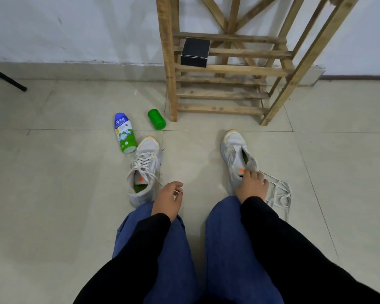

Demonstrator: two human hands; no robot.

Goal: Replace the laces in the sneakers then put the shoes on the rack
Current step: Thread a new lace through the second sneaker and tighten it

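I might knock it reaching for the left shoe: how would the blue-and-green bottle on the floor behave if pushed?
The bottle lies on its side and looks round, so it would probably roll. It looks plastic, so likely light and not fragile. The left sneaker close beside its base might stop it that way.

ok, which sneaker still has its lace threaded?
The left sneaker, beside the Nycil bottle: its lace criss-crosses the eyelets. The right sneaker, gripped by the right hand, is mostly unlaced, a loose lace lying beside it.
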